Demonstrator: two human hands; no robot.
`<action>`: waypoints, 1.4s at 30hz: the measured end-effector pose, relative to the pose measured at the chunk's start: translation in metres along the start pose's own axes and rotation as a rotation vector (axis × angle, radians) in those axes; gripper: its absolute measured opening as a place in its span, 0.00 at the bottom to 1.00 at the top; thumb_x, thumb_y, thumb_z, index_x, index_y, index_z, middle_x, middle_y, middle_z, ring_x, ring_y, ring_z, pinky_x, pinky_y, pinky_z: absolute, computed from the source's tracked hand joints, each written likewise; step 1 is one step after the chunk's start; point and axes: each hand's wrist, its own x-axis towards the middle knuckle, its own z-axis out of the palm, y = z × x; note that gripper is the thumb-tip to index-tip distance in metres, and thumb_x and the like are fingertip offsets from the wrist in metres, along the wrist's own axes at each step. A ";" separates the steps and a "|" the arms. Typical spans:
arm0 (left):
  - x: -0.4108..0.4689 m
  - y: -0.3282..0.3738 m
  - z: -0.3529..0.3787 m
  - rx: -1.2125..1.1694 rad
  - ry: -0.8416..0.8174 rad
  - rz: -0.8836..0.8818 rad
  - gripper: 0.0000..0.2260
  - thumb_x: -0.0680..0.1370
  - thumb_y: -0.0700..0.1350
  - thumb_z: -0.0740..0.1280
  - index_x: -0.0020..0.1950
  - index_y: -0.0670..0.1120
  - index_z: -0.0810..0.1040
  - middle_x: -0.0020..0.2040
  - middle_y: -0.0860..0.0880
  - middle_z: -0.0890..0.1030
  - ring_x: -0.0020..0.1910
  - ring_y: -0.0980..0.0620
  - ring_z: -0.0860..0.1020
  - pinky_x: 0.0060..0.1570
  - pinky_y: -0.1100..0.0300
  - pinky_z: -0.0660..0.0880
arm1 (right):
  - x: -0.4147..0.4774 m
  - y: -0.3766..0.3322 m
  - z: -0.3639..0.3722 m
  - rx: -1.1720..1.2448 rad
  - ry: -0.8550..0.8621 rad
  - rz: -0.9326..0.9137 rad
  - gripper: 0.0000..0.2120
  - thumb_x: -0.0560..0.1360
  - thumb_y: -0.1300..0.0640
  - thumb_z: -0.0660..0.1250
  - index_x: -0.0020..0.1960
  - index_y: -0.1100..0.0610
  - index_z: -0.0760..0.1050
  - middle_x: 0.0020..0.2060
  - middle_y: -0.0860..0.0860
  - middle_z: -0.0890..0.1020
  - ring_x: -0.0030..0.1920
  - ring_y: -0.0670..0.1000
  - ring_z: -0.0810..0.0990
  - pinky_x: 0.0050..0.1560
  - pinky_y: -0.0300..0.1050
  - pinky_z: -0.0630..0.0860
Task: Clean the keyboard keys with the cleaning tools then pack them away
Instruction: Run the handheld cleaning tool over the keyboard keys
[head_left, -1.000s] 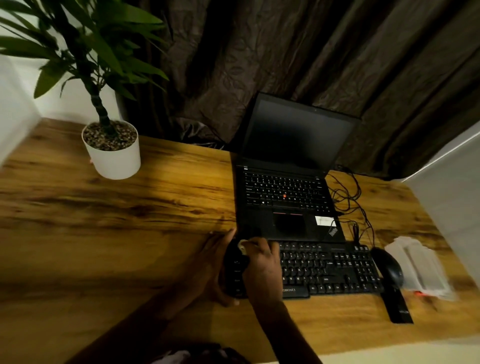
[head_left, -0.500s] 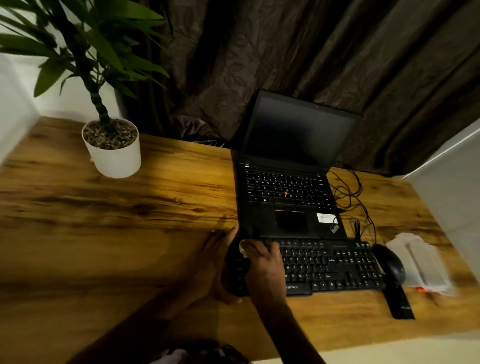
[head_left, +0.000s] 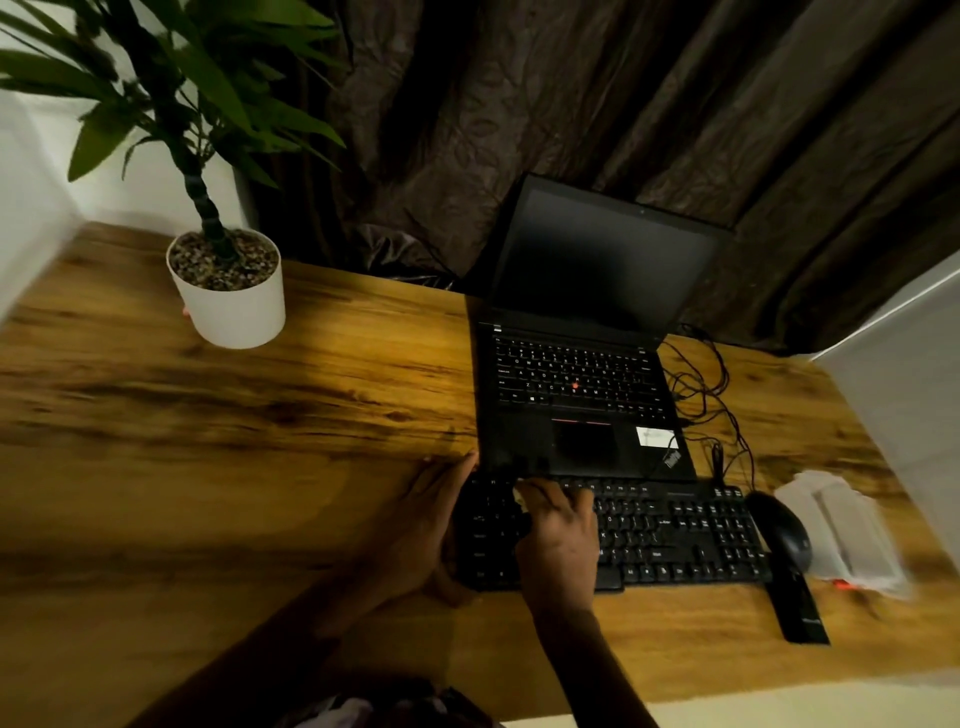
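Keyboard (head_left: 675, 540) on table (head_left: 260, 467) just in front of laptop (head_left: 571, 415), left end braced by flat left hand (head_left: 421, 530), right hand (head_left: 561, 535) grip pinched on small pale cleaning tool (head_left: 521, 496) at top-left keys (head_left: 491, 512); risk of popped keycap or skid from hard rubbing.

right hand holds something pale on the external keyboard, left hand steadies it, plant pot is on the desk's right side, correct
No: the head view shows the plant pot at the far left of the desk. The rest stands: the right hand holds a pale object on the keyboard and the left hand steadies it.
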 end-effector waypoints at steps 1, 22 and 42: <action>0.000 0.001 0.000 0.005 -0.005 0.000 0.69 0.50 0.70 0.77 0.77 0.61 0.34 0.78 0.54 0.56 0.76 0.60 0.49 0.74 0.67 0.44 | 0.000 0.002 0.000 0.005 0.004 0.018 0.28 0.61 0.69 0.60 0.56 0.52 0.80 0.53 0.47 0.82 0.47 0.57 0.73 0.41 0.50 0.75; -0.003 0.008 -0.001 0.131 0.004 -0.030 0.67 0.54 0.77 0.72 0.78 0.58 0.32 0.78 0.57 0.43 0.77 0.56 0.40 0.75 0.56 0.42 | 0.004 0.051 0.000 0.000 0.015 0.047 0.30 0.62 0.73 0.68 0.60 0.53 0.79 0.57 0.47 0.81 0.50 0.56 0.74 0.47 0.43 0.69; -0.002 0.006 0.002 0.124 0.000 -0.022 0.67 0.54 0.77 0.72 0.80 0.55 0.36 0.80 0.53 0.50 0.78 0.54 0.46 0.75 0.56 0.44 | 0.006 0.056 0.001 0.040 0.085 -0.020 0.23 0.65 0.68 0.62 0.56 0.54 0.81 0.53 0.49 0.83 0.50 0.53 0.75 0.51 0.42 0.64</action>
